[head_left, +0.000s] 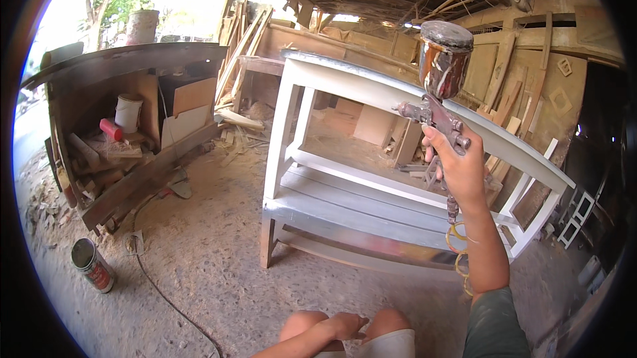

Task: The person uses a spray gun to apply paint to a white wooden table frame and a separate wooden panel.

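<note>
The place is an open wooden workshop with a sandy concrete floor (199, 272), covered by dust, wood chips and small offcuts. Planks and boards lean against the back wall, and daylight and trees show at the upper left.

The right hand (461, 169) is raised and closed tightly around the handle of a spray gun (438, 102). The gun is of dull metal with a round cup on top, stained by brown and white paint; a coiled yellow hose (458, 252) hangs from its lower end beside the forearm. The nozzle points left, toward a white painted wooden table (345, 185) just in front, which has slatted lower shelves and looks wet and shiny on the lowest board.

The left hand (342, 325) rests on the person's knees at the lower edge, fingers loosely bent, holding nothing.

At the left stands a rough dark wooden bench (133, 59) with scrap wood, a white bucket (128, 112) and a red can under it. A tin can (91, 265) with a red label stands on the floor, near a thin black cable (159, 295). The far right side is dark and hard to make out.
</note>
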`<state>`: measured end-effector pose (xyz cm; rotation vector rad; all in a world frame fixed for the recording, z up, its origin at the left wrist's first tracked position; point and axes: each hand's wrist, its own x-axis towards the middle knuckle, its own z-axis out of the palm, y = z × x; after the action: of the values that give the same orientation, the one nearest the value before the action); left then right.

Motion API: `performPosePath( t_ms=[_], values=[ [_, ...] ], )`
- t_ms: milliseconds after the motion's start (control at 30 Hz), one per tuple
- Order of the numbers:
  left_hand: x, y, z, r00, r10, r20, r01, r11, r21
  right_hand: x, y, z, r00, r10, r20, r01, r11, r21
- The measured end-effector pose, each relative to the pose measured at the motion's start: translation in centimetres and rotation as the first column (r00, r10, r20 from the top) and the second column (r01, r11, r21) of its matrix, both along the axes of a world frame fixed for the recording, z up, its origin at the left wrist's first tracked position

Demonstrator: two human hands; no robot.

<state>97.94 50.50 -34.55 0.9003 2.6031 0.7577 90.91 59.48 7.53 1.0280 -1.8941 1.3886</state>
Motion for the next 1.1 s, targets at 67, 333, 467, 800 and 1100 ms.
performPosePath(
  t_ms=[67, 333, 467, 800, 1100],
  values=[
    [0.0, -0.2, -0.2, 1.0, 0.005, 0.0, -0.005, 1.0, -0.013, 0.1, -1.7, 0.1, 1.0, 0.026, 0.004, -0.026, 1.0, 0.006],
    [0.6, -1.0, -0.3, 1.0, 0.017, -0.021, -0.016, 0.999, 0.034, 0.1, -7.8, 0.6, 0.995, 0.096, -0.017, -0.095, 0.995, 0.035],
    [1.1, -1.1, 0.7, 1.0, 0.015, -0.009, -0.015, 0.999, 0.037, -0.4, -9.6, 1.2, 0.996, 0.094, -0.009, -0.093, 0.991, 0.097],
    [0.9, -1.2, 0.2, 1.0, 0.025, 0.008, -0.026, 0.999, 0.036, 1.4, -9.9, 2.1, 0.993, 0.12, 0.007, -0.12, 0.985, 0.12],
    [1.0, -0.6, 0.9, 1.0, 0.016, -0.02, -0.015, 0.999, 0.045, 2.1, -0.1, 2.6, 0.991, -0.116, 0.059, 0.109, 0.989, 0.104]
  ],
)
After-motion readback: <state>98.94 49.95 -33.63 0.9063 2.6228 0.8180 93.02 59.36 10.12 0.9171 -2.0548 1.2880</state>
